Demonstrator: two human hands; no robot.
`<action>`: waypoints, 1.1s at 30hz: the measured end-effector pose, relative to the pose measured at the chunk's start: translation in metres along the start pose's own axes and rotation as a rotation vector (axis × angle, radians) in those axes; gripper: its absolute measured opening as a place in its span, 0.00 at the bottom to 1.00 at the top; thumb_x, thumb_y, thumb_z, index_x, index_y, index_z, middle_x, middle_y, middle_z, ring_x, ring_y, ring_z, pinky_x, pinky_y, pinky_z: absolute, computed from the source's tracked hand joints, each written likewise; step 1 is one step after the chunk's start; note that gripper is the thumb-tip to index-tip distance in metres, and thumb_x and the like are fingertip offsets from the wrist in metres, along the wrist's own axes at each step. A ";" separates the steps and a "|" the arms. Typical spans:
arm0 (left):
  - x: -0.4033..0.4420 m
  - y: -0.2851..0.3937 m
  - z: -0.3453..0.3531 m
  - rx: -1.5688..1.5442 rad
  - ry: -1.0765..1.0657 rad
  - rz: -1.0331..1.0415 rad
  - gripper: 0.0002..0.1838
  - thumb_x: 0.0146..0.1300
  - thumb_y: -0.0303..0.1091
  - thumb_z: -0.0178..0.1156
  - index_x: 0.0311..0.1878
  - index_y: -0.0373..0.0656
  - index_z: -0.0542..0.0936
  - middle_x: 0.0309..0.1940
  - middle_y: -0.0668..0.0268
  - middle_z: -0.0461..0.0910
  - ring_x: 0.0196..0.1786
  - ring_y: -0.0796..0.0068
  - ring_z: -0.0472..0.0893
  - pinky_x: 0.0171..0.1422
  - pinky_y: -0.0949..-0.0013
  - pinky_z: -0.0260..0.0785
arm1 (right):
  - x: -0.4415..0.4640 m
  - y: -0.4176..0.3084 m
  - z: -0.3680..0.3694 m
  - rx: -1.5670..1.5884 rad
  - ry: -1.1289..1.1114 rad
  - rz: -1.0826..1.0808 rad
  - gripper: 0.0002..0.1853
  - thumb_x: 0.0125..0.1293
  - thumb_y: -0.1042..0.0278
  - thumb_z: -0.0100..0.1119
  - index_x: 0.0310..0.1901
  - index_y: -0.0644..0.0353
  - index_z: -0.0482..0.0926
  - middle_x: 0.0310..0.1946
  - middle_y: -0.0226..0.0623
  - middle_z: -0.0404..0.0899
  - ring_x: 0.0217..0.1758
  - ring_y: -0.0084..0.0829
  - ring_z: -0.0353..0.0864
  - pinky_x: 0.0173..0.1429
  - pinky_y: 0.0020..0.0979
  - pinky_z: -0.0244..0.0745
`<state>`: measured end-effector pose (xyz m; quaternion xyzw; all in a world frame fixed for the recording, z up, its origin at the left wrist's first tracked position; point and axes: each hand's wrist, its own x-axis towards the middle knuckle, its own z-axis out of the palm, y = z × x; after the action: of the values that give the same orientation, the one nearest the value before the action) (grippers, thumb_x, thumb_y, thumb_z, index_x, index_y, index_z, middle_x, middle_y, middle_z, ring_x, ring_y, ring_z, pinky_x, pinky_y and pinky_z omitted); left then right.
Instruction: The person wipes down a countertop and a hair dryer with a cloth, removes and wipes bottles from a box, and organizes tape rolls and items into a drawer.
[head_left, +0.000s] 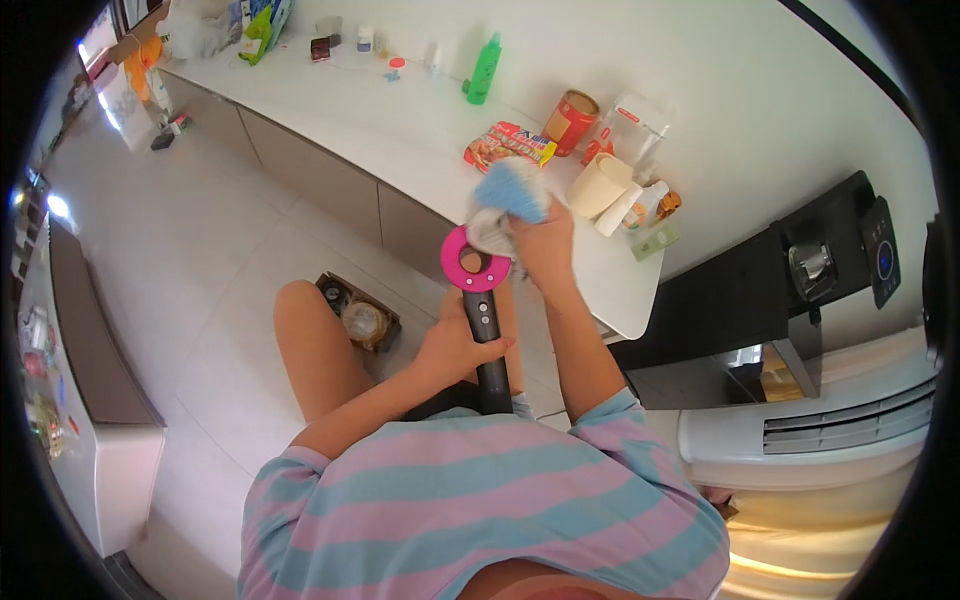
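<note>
My left hand point(452, 345) is wrapped round the dark handle of a hair dryer point(482, 312). The dryer stands upright before my lap, its pink ring-shaped head at the top. Just above that ring, my right hand point(545, 240) is closed on a fluffy blue and white cloth-like item point(510, 193). What exactly this item is I cannot make out. Its pale lower part hangs right at the dryer's head, and whether they touch is not clear. Part of my right hand's fingers is hidden behind the fluffy item.
A white counter point(330, 105) runs along the wall. On it are a red snack packet point(508, 147), a red can point(571, 122), a green bottle point(483, 70) and a paper roll point(600, 185). A box of items point(362, 312) lies on the floor; a black cabinet point(720, 300) stands right.
</note>
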<state>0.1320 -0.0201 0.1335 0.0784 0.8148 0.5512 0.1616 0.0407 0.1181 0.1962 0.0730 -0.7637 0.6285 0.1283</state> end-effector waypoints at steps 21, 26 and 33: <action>-0.006 0.038 0.004 0.150 0.100 0.132 0.49 0.45 0.50 0.68 0.63 0.34 0.52 0.45 0.46 0.73 0.44 0.49 0.77 0.47 0.56 0.70 | -0.071 -0.027 -0.005 0.022 0.109 -0.240 0.29 0.49 0.79 0.62 0.56 0.64 0.67 0.56 0.39 0.67 0.59 0.29 0.66 0.63 0.31 0.61; -0.003 0.027 0.018 -0.090 0.009 0.217 0.50 0.46 0.42 0.70 0.64 0.36 0.48 0.51 0.48 0.66 0.49 0.51 0.73 0.50 0.60 0.68 | -0.052 0.003 -0.019 0.578 0.273 0.153 0.23 0.53 0.80 0.57 0.53 0.63 0.69 0.44 0.38 0.76 0.47 0.32 0.77 0.51 0.34 0.74; 0.000 0.019 0.025 -0.019 0.085 0.356 0.43 0.49 0.43 0.69 0.62 0.33 0.56 0.49 0.52 0.67 0.56 0.60 0.68 0.56 0.60 0.64 | -0.053 0.024 -0.024 0.813 0.291 0.310 0.19 0.60 0.71 0.56 0.53 0.64 0.70 0.47 0.37 0.76 0.47 0.30 0.76 0.54 0.34 0.71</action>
<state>0.1396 0.0090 0.1426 0.1962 0.7889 0.5817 0.0276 0.0877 0.1443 0.1623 -0.0870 -0.4308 0.8927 0.0996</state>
